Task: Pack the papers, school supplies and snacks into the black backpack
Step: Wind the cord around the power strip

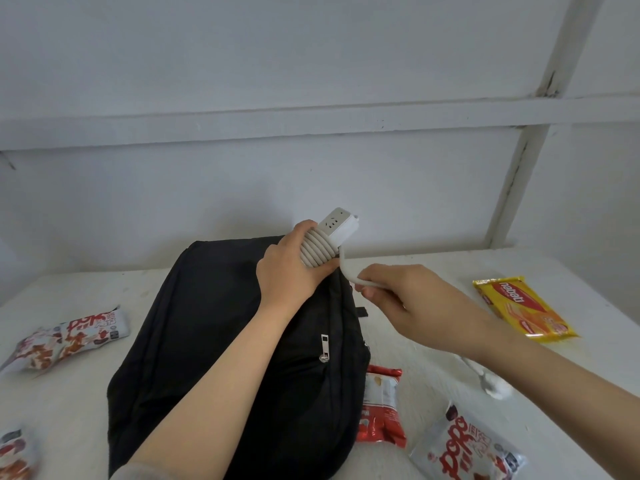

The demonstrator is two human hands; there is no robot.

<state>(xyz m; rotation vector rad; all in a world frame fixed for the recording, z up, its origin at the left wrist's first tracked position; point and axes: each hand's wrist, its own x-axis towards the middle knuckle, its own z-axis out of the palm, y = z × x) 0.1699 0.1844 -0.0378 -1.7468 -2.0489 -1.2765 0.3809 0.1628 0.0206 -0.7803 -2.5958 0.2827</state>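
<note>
Early on: our left hand's grip wraps the cord-wound power strip over the black backpack, ctr frame; right hand pinches the loose cord. Snacks lie on the desk L&R, none visibly packed.

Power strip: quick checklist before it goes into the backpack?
1. Left hand grips power strip: ok.
2. Cord coiled round the strip: ok.
3. Cord tail tucked in: not ok, right hand pinches it loose.
4. Black backpack open to receive: cannot tell, no open mouth shows.
5. Snacks packed: not ok, yellow wafer pack lies on the table.
</note>
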